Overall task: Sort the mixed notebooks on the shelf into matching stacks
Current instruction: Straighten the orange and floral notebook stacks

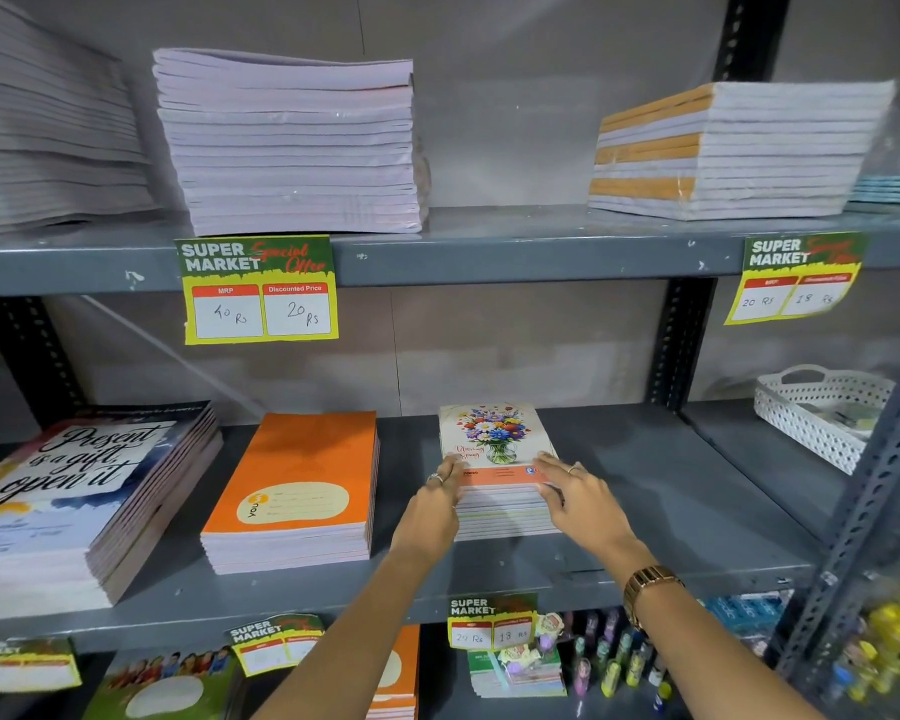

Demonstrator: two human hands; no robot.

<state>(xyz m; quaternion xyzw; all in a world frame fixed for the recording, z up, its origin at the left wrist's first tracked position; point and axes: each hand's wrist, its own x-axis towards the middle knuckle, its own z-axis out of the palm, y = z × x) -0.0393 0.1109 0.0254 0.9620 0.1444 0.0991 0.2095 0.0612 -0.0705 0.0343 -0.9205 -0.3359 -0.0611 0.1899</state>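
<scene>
A stack of flower-cover notebooks stands on the middle shelf. My left hand presses against the stack's left front corner. My right hand lies on its right front corner, fingers spread over the top cover. Neither hand lifts anything. To the left stands a stack of orange notebooks. Further left lies a bigger stack with "Present is a gift, open it" on the cover.
The upper shelf holds pale notebook stacks, one with orange spines at the right. A white perforated basket sits on the right shelf. Price tags hang on shelf edges. Pens and more notebooks fill the lower shelf.
</scene>
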